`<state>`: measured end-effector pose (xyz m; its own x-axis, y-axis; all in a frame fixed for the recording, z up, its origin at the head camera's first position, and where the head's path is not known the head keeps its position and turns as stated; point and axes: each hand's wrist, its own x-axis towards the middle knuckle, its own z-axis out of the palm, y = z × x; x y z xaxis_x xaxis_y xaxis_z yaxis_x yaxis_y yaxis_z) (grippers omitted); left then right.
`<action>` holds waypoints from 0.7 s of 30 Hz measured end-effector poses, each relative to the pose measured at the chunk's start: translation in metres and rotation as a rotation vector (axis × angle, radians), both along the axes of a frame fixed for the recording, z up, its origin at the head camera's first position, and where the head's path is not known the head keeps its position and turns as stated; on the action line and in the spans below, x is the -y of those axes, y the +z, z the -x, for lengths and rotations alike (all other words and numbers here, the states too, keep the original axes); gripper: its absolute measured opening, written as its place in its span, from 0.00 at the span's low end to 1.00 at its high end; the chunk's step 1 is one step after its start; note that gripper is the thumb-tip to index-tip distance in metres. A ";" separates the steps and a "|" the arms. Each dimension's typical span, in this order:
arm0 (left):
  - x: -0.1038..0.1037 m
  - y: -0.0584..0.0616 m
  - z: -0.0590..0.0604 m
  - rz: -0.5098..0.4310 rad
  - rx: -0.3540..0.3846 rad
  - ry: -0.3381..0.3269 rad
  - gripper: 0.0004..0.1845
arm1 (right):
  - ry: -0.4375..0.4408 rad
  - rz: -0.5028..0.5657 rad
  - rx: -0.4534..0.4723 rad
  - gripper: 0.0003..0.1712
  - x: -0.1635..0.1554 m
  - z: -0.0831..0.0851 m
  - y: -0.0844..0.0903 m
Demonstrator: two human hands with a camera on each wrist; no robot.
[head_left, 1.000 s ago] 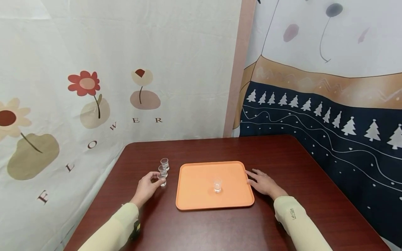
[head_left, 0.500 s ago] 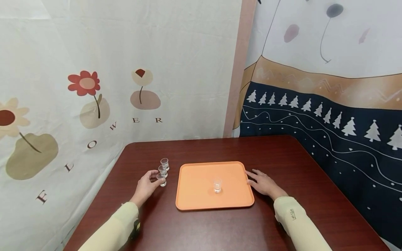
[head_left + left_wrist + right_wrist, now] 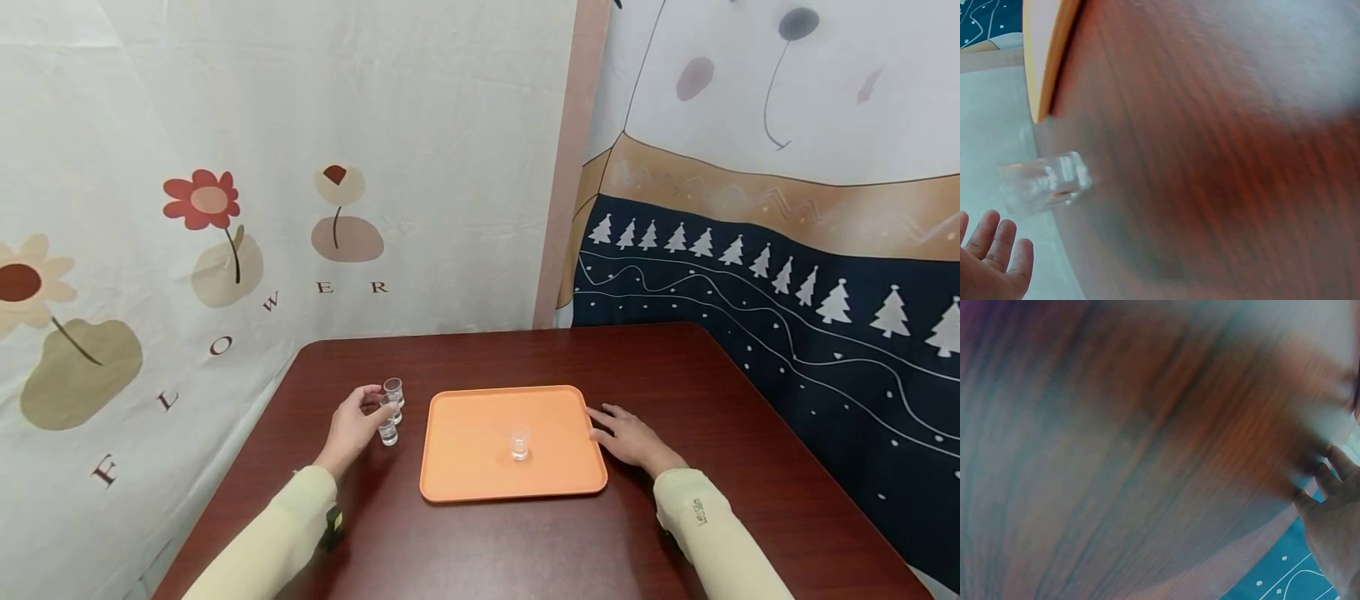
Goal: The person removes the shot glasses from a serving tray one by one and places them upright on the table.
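Note:
Three small clear shot glasses stand in a row left of the orange tray (image 3: pixel 465 462): a near one (image 3: pixel 387 433), a middle one partly hidden behind the thumb, and a far one (image 3: pixel 393 386). My left hand (image 3: pixel 357 423) hovers beside the row, thumb and forefinger apart, the thumb overlapping the middle glass. In the left wrist view, the fingers of my left hand (image 3: pixel 997 265) stretch out near a blurred shot glass (image 3: pixel 1054 178), with a gap showing. Another shot glass (image 3: pixel 519 446) stands on the tray. Spread fingers of my right hand (image 3: pixel 632 437) rest at the tray's right edge.
A dark reddish-brown table (image 3: pixel 510 550) carries everything. Behind it hangs a pale cloth (image 3: pixel 450 167) printed with flowers, and to the right a dark blue cloth (image 3: pixel 675 287) with white trees.
My left hand has moved slightly up and away from the near glass, toward the middle one; the near glass stays in place. The right hand and tray have not moved.

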<state>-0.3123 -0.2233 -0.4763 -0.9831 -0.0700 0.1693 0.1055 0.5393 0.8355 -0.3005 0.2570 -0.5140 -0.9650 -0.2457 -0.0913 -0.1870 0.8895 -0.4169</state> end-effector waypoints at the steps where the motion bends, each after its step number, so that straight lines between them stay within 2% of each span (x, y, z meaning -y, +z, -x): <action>1: -0.001 0.002 0.000 -0.003 -0.005 0.002 0.27 | -0.002 0.003 0.002 0.32 0.000 0.000 0.000; 5: -0.008 0.010 0.002 -0.026 -0.021 -0.009 0.27 | -0.002 -0.001 -0.004 0.32 0.000 0.000 0.000; 10: -0.025 0.015 0.003 -0.061 -0.015 -0.065 0.28 | -0.002 -0.014 -0.007 0.32 -0.001 0.000 -0.001; 17: -0.059 0.012 0.003 -0.040 -0.017 -0.123 0.26 | -0.003 -0.010 -0.005 0.32 -0.001 0.001 -0.001; 21: -0.080 0.008 0.002 -0.060 -0.030 -0.168 0.25 | -0.002 -0.013 -0.006 0.32 0.000 0.001 -0.002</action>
<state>-0.3145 -0.1430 -0.4683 -0.9764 0.0842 0.1990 0.2152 0.4615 0.8606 -0.3017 0.2574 -0.5158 -0.9662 -0.2422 -0.0886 -0.1873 0.8952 -0.4044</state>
